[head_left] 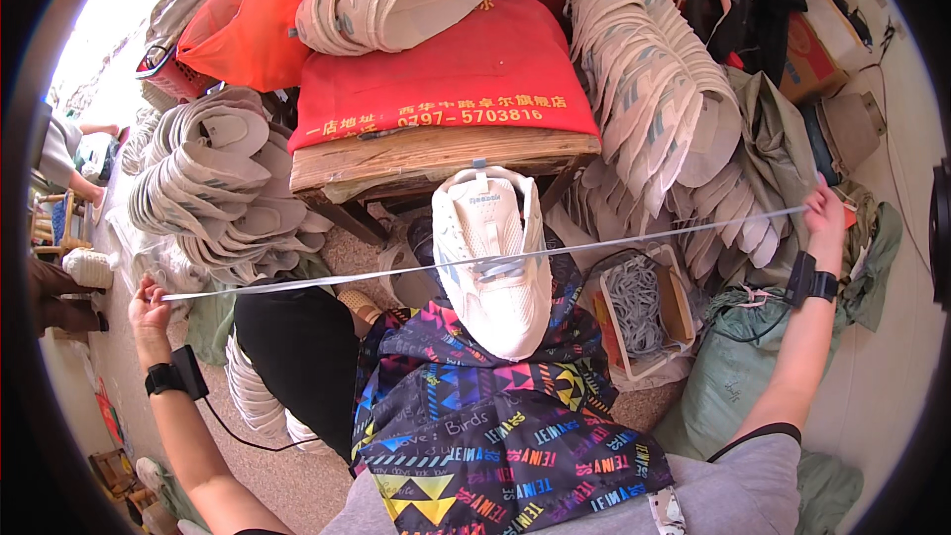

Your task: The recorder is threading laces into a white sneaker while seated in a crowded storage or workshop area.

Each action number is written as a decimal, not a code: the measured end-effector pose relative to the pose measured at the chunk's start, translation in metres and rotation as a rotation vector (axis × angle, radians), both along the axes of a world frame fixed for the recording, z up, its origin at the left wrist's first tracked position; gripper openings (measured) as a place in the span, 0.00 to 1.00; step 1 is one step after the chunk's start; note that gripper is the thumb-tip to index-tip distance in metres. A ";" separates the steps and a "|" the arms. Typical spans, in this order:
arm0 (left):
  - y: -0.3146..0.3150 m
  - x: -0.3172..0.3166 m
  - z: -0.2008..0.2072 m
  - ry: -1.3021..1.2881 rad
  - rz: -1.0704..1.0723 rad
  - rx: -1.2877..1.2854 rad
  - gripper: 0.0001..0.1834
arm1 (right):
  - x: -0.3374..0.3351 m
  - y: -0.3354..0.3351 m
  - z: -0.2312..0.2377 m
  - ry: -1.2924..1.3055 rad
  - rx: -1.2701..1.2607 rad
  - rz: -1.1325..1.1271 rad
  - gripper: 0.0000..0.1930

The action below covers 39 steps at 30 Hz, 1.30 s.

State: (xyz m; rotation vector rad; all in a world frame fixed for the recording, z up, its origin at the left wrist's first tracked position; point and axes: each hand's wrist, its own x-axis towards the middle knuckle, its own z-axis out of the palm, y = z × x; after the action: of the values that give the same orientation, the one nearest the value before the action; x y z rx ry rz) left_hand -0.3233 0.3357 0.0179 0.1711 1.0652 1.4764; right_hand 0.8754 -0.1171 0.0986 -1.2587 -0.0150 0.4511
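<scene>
1. A white sneaker (pixel 492 263) was propped toe-down on a lap covered by a bright patterned apron (pixel 495 426), at the centre of the view, while a long white lace (pixel 475 260) was stretched taut across it, running from 9 o'clock to 3 o'clock.
2. The left hand (pixel 149 309), at 9 o'clock, was closed in a pinch on one end of the lace; the right hand (pixel 822 213), at 3 o'clock, was closed on the other end, both arms being spread wide.
3. The step in hand was judged to be the evening-out of the lace, its middle appearing to pass through the eyelets at the shoe's midfoot; how many eyelets were threaded could not be told.
4. The next move was judged to call for both ends being brought back in toward the shoe, with equal lengths kept on each side.
5. One sneaker, one stretched lace and two hands were counted, each wrist bearing one black strapped device.
6. Four large stacks of pale insoles (pixel 213 178) were counted, at 10, 12, 2 and 7 o'clock, with the sheets in each too many to number.
7. One red cushion (pixel 446 79) on one wooden bench (pixel 436 159) was seen at 12 o'clock, and one open box of grey laces (pixel 639 307) at 4 o'clock.
</scene>
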 end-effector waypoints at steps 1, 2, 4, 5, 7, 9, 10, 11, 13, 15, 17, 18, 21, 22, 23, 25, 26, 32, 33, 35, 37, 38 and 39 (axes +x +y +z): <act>0.004 0.011 -0.013 -0.015 -0.010 -0.012 0.10 | 0.008 -0.019 0.005 -0.015 -0.012 -0.010 0.15; -0.001 0.016 -0.019 0.084 -0.047 0.002 0.10 | 0.014 -0.039 0.010 -0.133 -0.111 -0.179 0.11; -0.011 0.055 -0.031 0.285 -0.113 0.033 0.10 | 0.004 -0.054 -0.001 -0.279 -0.274 -0.313 0.12; -0.017 0.083 -0.015 0.407 -0.124 0.054 0.10 | -0.027 -0.034 -0.014 -0.267 -0.321 -0.217 0.11; -0.014 0.157 0.018 0.633 -0.172 0.110 0.10 | -0.097 0.003 -0.033 -0.379 -0.554 0.013 0.07; -0.046 0.275 0.030 1.149 -0.247 0.290 0.10 | -0.212 0.065 -0.029 -0.257 -0.434 0.307 0.12; -0.071 0.335 0.044 1.046 -0.408 0.312 0.10 | -0.252 0.081 -0.029 -0.148 -0.394 0.456 0.10; -0.098 0.387 0.060 0.940 -0.558 0.330 0.09 | -0.287 0.093 -0.031 -0.166 -0.383 0.651 0.09; -0.137 0.462 0.073 0.868 -0.881 0.282 0.12 | -0.338 0.117 -0.043 -0.182 -0.262 0.900 0.09; -0.153 0.497 0.034 0.648 -1.006 0.419 0.10 | -0.376 0.143 -0.054 -0.232 -0.334 1.068 0.11; -0.167 0.525 0.015 0.556 -1.090 0.402 0.09 | -0.396 0.156 -0.079 -0.517 -0.286 1.139 0.11; -0.174 0.533 0.008 0.560 -1.110 0.391 0.10 | -0.401 0.156 -0.079 -0.629 -0.332 1.207 0.12; -0.188 0.543 0.002 0.562 -1.156 0.344 0.11 | -0.410 0.153 -0.076 -0.675 -0.484 1.410 0.15; -0.191 0.543 0.005 0.590 -1.169 0.336 0.11 | -0.411 0.152 -0.072 -0.649 -0.506 1.435 0.15; -0.193 0.543 0.008 0.619 -1.182 0.327 0.12 | -0.412 0.152 -0.068 -0.622 -0.528 1.461 0.15; -0.196 0.542 0.018 0.658 -1.215 0.308 0.13 | -0.409 0.155 -0.070 -0.551 -0.499 1.463 0.15; -0.198 0.542 0.020 0.699 -1.245 0.290 0.15 | -0.408 0.158 -0.070 -0.484 -0.469 1.464 0.14; -0.206 0.540 0.020 0.726 -1.269 0.287 0.17 | -0.416 0.162 -0.057 -1.023 -0.570 1.284 0.13; -0.206 0.539 0.017 0.698 -1.286 0.277 0.16 | -0.418 0.161 -0.057 -1.341 -0.525 1.129 0.13; -0.204 0.538 0.011 0.696 -1.278 0.267 0.16 | -0.424 0.162 -0.049 -1.471 -0.487 1.090 0.12; -0.202 0.537 0.008 0.692 -1.272 0.261 0.16 | -0.427 0.162 -0.049 -1.601 -0.449 1.042 0.10; -0.202 0.536 0.008 0.667 -1.284 0.225 0.15 | -0.427 0.162 -0.051 -1.631 -0.460 1.035 0.10; -0.201 0.536 0.008 0.641 -1.296 0.189 0.14 | -0.428 0.163 -0.052 -1.660 -0.472 1.026 0.09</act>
State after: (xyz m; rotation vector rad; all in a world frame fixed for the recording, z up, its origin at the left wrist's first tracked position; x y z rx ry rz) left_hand 0.2132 0.1352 0.0254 1.2700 0.9470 0.2982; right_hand 0.4478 0.0457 0.0465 -1.7001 -2.1161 0.1250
